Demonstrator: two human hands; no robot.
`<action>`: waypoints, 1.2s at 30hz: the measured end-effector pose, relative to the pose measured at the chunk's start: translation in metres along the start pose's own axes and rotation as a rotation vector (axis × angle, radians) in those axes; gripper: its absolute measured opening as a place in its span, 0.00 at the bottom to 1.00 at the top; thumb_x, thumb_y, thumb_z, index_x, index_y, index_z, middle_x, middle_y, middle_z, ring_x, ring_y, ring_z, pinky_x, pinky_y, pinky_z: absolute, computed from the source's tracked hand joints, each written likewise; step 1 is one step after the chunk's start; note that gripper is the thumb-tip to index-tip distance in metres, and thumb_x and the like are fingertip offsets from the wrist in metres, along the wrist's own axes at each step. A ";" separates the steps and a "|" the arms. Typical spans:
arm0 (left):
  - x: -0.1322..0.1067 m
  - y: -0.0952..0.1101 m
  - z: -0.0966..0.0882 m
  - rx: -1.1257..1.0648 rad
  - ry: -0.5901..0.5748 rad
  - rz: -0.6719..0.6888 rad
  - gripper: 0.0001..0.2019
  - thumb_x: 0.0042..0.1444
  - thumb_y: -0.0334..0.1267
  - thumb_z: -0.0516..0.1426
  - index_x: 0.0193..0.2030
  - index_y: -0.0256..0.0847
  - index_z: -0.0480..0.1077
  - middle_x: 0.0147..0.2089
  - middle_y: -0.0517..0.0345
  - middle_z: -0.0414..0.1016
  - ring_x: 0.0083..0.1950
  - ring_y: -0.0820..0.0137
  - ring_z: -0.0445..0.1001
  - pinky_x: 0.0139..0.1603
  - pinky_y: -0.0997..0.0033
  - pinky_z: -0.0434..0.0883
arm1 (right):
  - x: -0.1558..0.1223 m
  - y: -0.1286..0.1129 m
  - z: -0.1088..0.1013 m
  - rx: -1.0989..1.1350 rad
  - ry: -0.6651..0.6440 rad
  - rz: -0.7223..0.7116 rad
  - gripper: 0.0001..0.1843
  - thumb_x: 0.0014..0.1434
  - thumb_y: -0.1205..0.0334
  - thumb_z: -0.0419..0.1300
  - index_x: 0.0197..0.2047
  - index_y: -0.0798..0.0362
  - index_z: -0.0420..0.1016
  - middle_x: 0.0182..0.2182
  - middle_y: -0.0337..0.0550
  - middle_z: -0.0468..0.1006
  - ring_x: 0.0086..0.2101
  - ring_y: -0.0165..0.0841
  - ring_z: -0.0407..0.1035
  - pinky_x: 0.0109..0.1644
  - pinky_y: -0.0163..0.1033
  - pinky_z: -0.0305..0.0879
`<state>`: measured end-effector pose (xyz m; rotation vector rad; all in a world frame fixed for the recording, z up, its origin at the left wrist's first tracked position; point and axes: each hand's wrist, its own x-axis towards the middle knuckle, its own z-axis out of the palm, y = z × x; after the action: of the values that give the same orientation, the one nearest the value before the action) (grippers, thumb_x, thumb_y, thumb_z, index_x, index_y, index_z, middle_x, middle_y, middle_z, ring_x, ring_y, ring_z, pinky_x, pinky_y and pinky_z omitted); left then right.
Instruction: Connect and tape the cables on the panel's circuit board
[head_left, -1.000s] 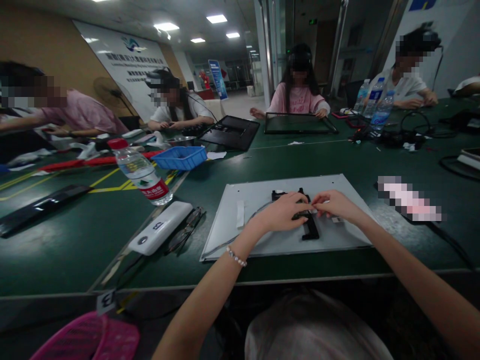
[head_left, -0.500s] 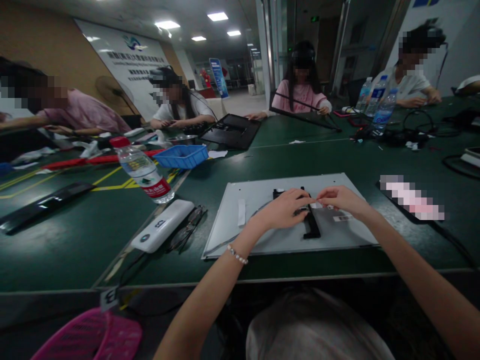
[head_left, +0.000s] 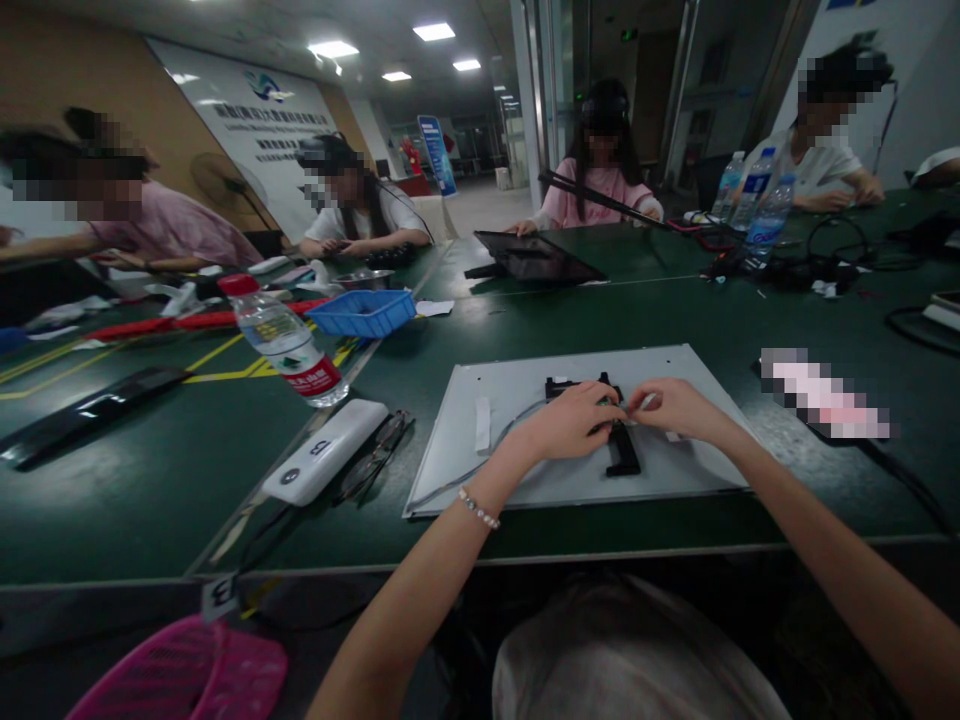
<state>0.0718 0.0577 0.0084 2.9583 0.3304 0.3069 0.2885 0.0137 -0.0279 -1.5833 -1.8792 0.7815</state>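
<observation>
A light grey flat panel (head_left: 442, 430) lies on the table in front of me, with a black plastic bracket (head_left: 624, 455) on its middle. Over the bracket lies my left hand (head_left: 574, 418), fingers bent and closed on its upright bar. My right hand (head_left: 671, 408) meets the left fingertips from the right, thumb and forefinger pinched together. Whatever sits in that pinch is too small to make out. A thin grey cable (head_left: 517, 418) runs across the panel under my left wrist. Left of it, a white strip (head_left: 482, 425) is stuck on the panel.
Left of the panel are eyeglasses (head_left: 375, 455), a white power bank (head_left: 326, 452), a water bottle (head_left: 289, 345) and a blue tray (head_left: 364, 313). A phone (head_left: 821, 395) lies to the right. Across the table a person handles a black screen frame (head_left: 547, 260). Several co-workers sit around.
My right hand has shifted slightly down and its fingers are curled tighter; my left hand has barely moved. Across the table, the black screen frame has turned and slid right.
</observation>
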 end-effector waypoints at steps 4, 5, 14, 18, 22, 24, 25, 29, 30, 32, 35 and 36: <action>0.001 0.000 0.001 0.002 -0.007 -0.007 0.15 0.60 0.32 0.49 0.50 0.41 0.72 0.54 0.47 0.67 0.57 0.59 0.65 0.61 0.57 0.60 | 0.001 0.000 0.002 -0.075 -0.042 -0.054 0.08 0.50 0.61 0.60 0.32 0.52 0.80 0.32 0.43 0.81 0.31 0.34 0.72 0.38 0.38 0.66; 0.001 0.001 0.002 0.000 -0.010 -0.005 0.15 0.60 0.32 0.49 0.50 0.40 0.72 0.54 0.47 0.68 0.57 0.59 0.65 0.61 0.57 0.60 | 0.002 0.000 0.002 -0.082 -0.042 -0.055 0.08 0.50 0.61 0.60 0.32 0.52 0.80 0.33 0.43 0.81 0.31 0.35 0.72 0.38 0.38 0.66; -0.006 -0.006 -0.028 -0.056 0.068 -0.114 0.18 0.60 0.36 0.51 0.57 0.40 0.66 0.55 0.48 0.68 0.57 0.62 0.66 0.60 0.60 0.63 | 0.000 0.005 -0.005 -0.052 -0.031 -0.016 0.09 0.52 0.60 0.59 0.33 0.53 0.80 0.31 0.42 0.81 0.30 0.34 0.71 0.37 0.38 0.66; -0.033 -0.029 -0.063 0.013 0.150 -0.356 0.16 0.61 0.37 0.48 0.53 0.39 0.69 0.53 0.50 0.69 0.54 0.63 0.68 0.58 0.60 0.64 | -0.002 0.000 -0.013 -0.067 0.027 -0.034 0.12 0.54 0.57 0.57 0.35 0.53 0.80 0.32 0.43 0.80 0.32 0.35 0.71 0.36 0.38 0.65; -0.076 -0.059 -0.076 0.062 0.065 -0.646 0.17 0.57 0.38 0.51 0.52 0.39 0.70 0.49 0.51 0.71 0.47 0.64 0.71 0.55 0.61 0.67 | -0.004 -0.005 -0.015 -0.078 0.043 -0.083 0.13 0.56 0.56 0.56 0.36 0.52 0.79 0.36 0.44 0.80 0.36 0.36 0.71 0.41 0.39 0.65; -0.094 -0.070 -0.072 0.077 0.029 -0.730 0.21 0.54 0.38 0.53 0.55 0.37 0.68 0.50 0.49 0.70 0.44 0.65 0.72 0.53 0.63 0.68 | -0.005 -0.007 -0.013 -0.077 0.052 -0.101 0.13 0.56 0.56 0.56 0.36 0.52 0.79 0.37 0.44 0.79 0.37 0.36 0.71 0.42 0.39 0.64; -0.101 -0.074 -0.068 0.077 0.012 -0.754 0.22 0.53 0.38 0.54 0.55 0.36 0.67 0.50 0.48 0.70 0.44 0.65 0.72 0.53 0.64 0.68 | -0.005 -0.009 -0.013 -0.071 0.056 -0.106 0.13 0.57 0.56 0.56 0.37 0.52 0.79 0.37 0.44 0.79 0.37 0.36 0.71 0.42 0.39 0.64; -0.110 -0.083 -0.051 0.004 -0.039 -0.794 0.22 0.48 0.36 0.55 0.52 0.39 0.70 0.47 0.51 0.74 0.42 0.65 0.73 0.48 0.67 0.71 | -0.006 -0.014 -0.010 -0.044 0.059 -0.133 0.12 0.57 0.57 0.56 0.37 0.52 0.79 0.38 0.44 0.79 0.37 0.36 0.71 0.42 0.39 0.64; -0.108 -0.084 -0.048 -0.017 -0.033 -0.807 0.20 0.48 0.34 0.54 0.50 0.39 0.72 0.45 0.53 0.75 0.41 0.66 0.74 0.47 0.68 0.71 | -0.006 -0.015 -0.010 -0.042 0.061 -0.142 0.12 0.56 0.57 0.56 0.37 0.52 0.79 0.38 0.44 0.80 0.37 0.36 0.71 0.42 0.40 0.65; -0.105 -0.085 -0.044 -0.040 -0.004 -0.839 0.16 0.47 0.32 0.53 0.43 0.39 0.75 0.40 0.55 0.77 0.39 0.66 0.75 0.44 0.70 0.71 | -0.006 -0.016 -0.009 -0.037 0.072 -0.160 0.12 0.57 0.57 0.56 0.37 0.52 0.79 0.37 0.44 0.80 0.36 0.36 0.71 0.42 0.41 0.65; -0.104 -0.086 -0.049 -0.031 0.045 -0.868 0.13 0.46 0.31 0.52 0.34 0.38 0.76 0.34 0.55 0.78 0.38 0.66 0.76 0.43 0.71 0.70 | -0.008 -0.016 -0.010 -0.020 0.105 -0.174 0.12 0.57 0.58 0.56 0.37 0.52 0.79 0.36 0.43 0.80 0.36 0.35 0.71 0.41 0.40 0.65; -0.104 -0.085 -0.053 -0.044 0.069 -0.874 0.12 0.46 0.32 0.52 0.34 0.37 0.76 0.34 0.54 0.78 0.37 0.66 0.76 0.42 0.71 0.70 | -0.009 -0.017 -0.011 -0.014 0.123 -0.173 0.12 0.57 0.58 0.56 0.37 0.52 0.79 0.36 0.43 0.80 0.35 0.35 0.71 0.40 0.40 0.65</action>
<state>-0.0566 0.1223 0.0255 2.4464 1.5039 0.2800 0.2862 0.0037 -0.0082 -1.4201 -1.9053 0.5844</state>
